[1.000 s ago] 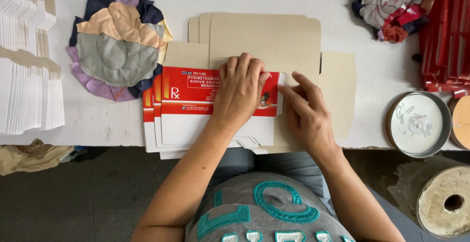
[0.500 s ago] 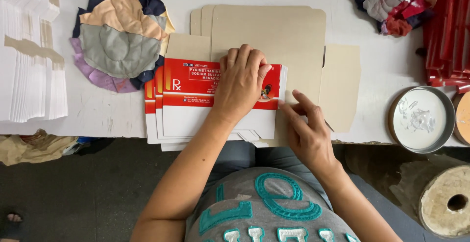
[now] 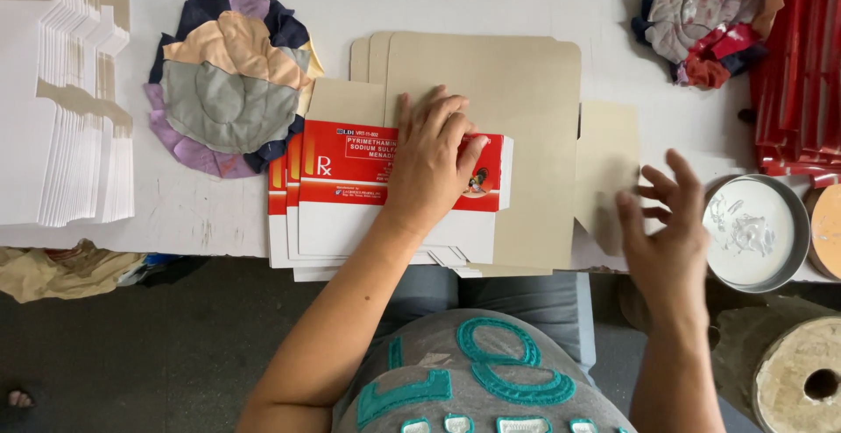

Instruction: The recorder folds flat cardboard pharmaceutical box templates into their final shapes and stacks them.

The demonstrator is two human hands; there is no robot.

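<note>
Left hand (image 3: 434, 157) flat, fingers spread, pressing red-and-white carton (image 3: 350, 192) at table (image 3: 543, 0) front edge. Carton tops fanned stack, overlaps brown blanks (image 3: 508, 83). Right hand (image 3: 670, 232) open, empty, fingers splayed, lifted just beside round dish (image 3: 755, 233) of white paste. Patchwork cloth (image 3: 232, 83) left of stack.

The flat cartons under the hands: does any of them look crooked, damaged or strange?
Nothing looks damaged. The red and white cartons lie fanned, offset sideways under the left hand, on brown card blanks that are also fanned. The right hand hovers open beside the round dish of white paste.
</note>
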